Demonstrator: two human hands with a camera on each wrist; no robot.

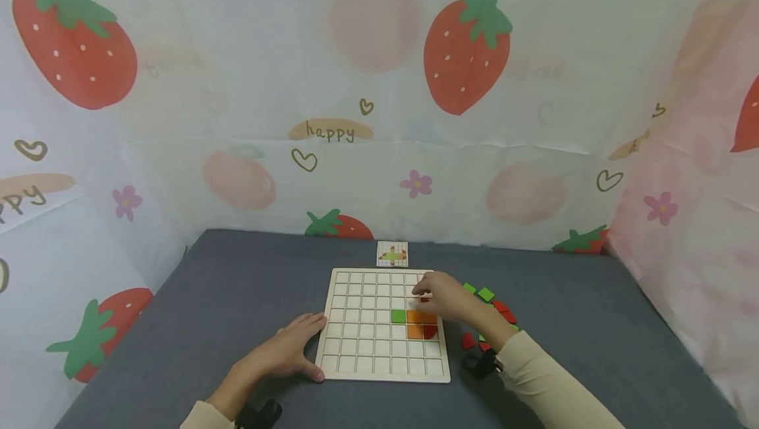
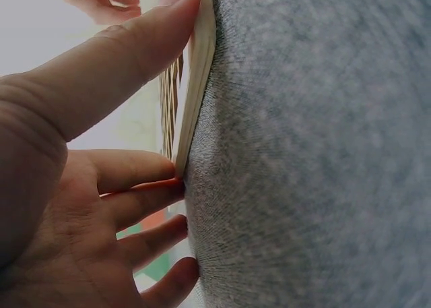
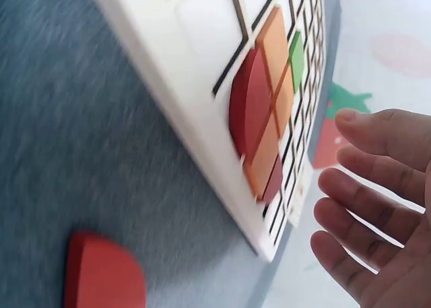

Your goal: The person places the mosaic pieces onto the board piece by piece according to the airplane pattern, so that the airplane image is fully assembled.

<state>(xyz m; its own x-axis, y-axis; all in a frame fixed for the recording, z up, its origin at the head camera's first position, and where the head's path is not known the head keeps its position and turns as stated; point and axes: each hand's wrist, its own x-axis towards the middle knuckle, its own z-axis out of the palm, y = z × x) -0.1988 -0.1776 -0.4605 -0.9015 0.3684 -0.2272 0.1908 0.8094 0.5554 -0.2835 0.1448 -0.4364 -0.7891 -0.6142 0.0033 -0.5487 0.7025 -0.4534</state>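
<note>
Left hand (image 1: 284,353) flat, steadying board (image 1: 356,350); right hand (image 1: 441,297) fingers apart above small red tile (image 1: 424,299): light, rigid, pinch by edges

grid board (image 1: 382,323) on table (image 1: 207,310), small card (image 1: 392,254) behind it, loose pieces (image 1: 492,314) to its right

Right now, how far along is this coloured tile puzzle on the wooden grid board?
Barely begun. Done: one green square tile, orange tiles and red curved tiles sit in the white wooden grid board. In hand: the left hand steadies the board's edge; the right hand hovers, fingers relaxed, over the grid. Left: most cells are bare, and loose red and green tiles wait beside it.
</note>
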